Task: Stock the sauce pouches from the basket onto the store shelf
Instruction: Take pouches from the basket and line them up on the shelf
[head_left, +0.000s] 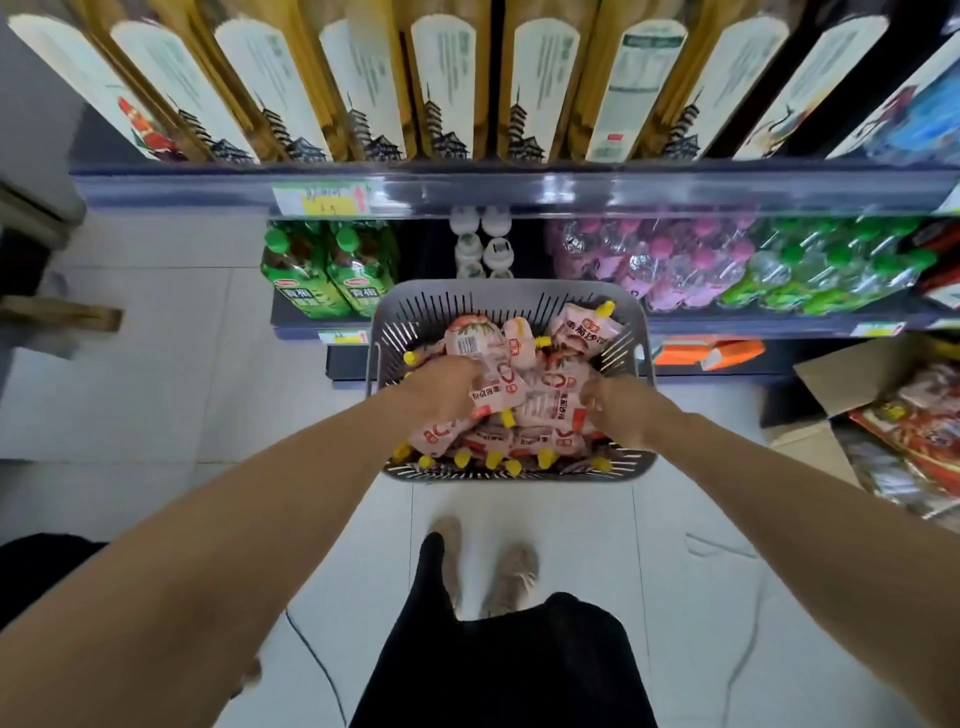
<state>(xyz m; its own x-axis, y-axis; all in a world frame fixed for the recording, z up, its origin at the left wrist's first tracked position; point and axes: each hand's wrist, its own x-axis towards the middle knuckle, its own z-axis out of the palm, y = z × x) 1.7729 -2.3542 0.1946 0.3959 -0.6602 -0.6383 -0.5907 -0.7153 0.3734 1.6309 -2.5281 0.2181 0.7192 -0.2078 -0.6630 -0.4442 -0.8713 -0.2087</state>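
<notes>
A grey slotted basket (415, 306) stands on the floor in front of the store shelf (519, 187). It is heaped with several pink sauce pouches (582, 332) that have yellow caps. Both my arms reach down into it. My left hand (441, 387) grips a bunch of pouches (480, 345) at the basket's left side, fingers curled round them. My right hand (618, 405) is at the right side with fingers curled into the pile, pinching a pouch (550, 405). Its fingertips are hidden among the pouches.
Tall noodle packs (441, 88) fill the shelf above. Green bottles (311, 270), white bottles (480, 244) and wrapped water packs (675, 260) sit on the lower shelf behind the basket. An open cardboard box (841, 384) of packets lies on the right. My feet (483, 566) stand just behind the basket on white tiles.
</notes>
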